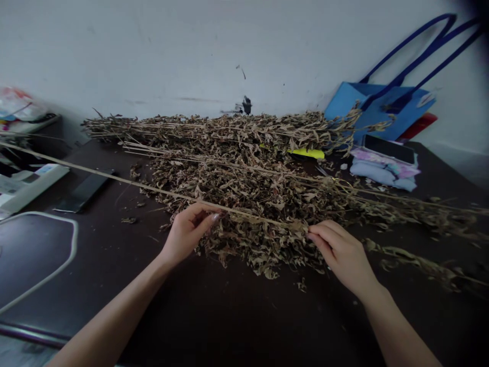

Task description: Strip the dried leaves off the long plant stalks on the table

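A long, thin dried plant stalk runs from the upper left edge down toward the centre right. My left hand is closed around it, thumb and fingers pinching it over the leaf pile. Farther right, my right hand pinches at dried leaves by the stalk's right end; its fingertips partly hide what they hold. Beneath and behind both hands spreads a heap of curled brown dried leaves. More dried stalks lie in a bundle along the wall.
A blue bag stands at the back right, near a phone on folded cloth. A yellow object pokes from the leaves. On the left are a dark flat object, a white power strip and a white cable.
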Motion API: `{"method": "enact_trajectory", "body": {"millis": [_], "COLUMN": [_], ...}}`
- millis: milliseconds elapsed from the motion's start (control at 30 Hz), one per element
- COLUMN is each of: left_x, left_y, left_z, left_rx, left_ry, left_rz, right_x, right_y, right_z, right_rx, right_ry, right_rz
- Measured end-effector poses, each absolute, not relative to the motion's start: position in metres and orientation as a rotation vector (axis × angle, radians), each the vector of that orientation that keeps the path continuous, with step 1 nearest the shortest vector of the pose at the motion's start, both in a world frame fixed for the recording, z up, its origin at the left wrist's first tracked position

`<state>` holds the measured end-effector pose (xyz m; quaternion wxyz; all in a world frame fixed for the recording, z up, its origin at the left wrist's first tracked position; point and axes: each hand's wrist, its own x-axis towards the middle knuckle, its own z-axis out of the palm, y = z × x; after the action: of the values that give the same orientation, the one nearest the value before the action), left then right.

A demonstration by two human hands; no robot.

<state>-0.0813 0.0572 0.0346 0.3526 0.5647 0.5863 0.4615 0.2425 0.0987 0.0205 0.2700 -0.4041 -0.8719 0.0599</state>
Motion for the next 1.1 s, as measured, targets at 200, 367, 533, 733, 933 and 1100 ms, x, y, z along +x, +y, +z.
{"method": "enact_trajectory", "body": {"millis": [200,367,533,733,933,1100], "left_x": [-0.079,-0.076,-0.071,-0.067,-0.064,-0.062], "left_y": [0.056,0.054,0.050,0.048,0.049,0.047], "left_z": [0.037,0.033,0.037,0.035,0.038,0.036], "left_rx": [1.162,0.965,0.963,1.048,1.156,1.176], "left_ry": [1.379,1.200,1.156,1.193,1.232,1.248], "left_rz": [1.247,1.299,1.249,1.190,1.167,1.121], "right_x": [0.234,0.225,0.221,0.218,0.218,0.216], "right_y": [0.095,0.089,0.084,0.084,0.081,0.079], "right_z": [0.022,0.021,0.020,0.019,0.018,0.017], "right_rx": [-1.040,-0.987,-0.975,-0.971,-0.973,-0.972], "right_ry": [-2.297,-2.272,-2.276,-2.279,-2.300,-2.279], "right_rz": [0.092,0.052,0.034,0.047,0.120,0.091]}}
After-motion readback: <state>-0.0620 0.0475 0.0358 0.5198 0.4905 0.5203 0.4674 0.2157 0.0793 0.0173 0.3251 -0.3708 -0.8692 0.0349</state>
